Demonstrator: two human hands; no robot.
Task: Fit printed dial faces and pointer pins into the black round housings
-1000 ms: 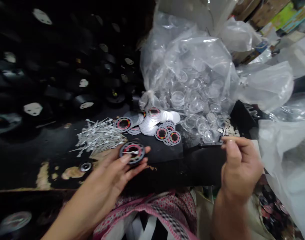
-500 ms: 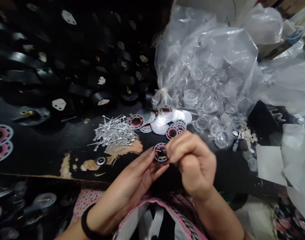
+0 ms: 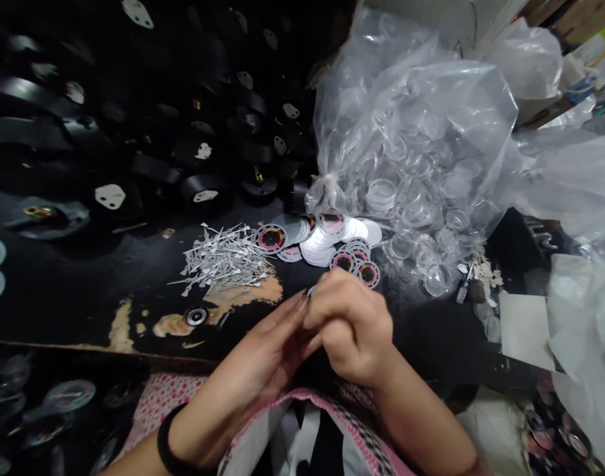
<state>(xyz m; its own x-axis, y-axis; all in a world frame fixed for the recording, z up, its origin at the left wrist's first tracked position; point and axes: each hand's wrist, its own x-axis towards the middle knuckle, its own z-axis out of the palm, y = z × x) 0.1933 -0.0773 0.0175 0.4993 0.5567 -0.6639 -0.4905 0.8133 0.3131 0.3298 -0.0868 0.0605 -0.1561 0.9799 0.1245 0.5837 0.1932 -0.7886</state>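
My left hand (image 3: 277, 344) is closed round a small gauge (image 3: 311, 290), of which only a sliver of rim shows; its face is hidden behind my right hand. My right hand (image 3: 350, 324) is curled into a fist right over the gauge, and what its fingers grip is out of sight. Just beyond the hands lie printed dial discs (image 3: 342, 262) with black, red and yellow faces, beside a fan of white discs (image 3: 318, 250). To the left is a heap of thin white pointers (image 3: 225, 259).
A large clear bag (image 3: 416, 132) of clear plastic covers stands behind. Black gauge housings (image 3: 156, 165) crowd the back left. A ring-shaped part (image 3: 197, 317) lies near the table's front edge. On the right are a small screwdriver (image 3: 463, 289) and a white card (image 3: 526, 330).
My right fist has moved left and now covers the gauge face, whose dial and white pointer were visible before. One loose dial disc beyond it has come into view.
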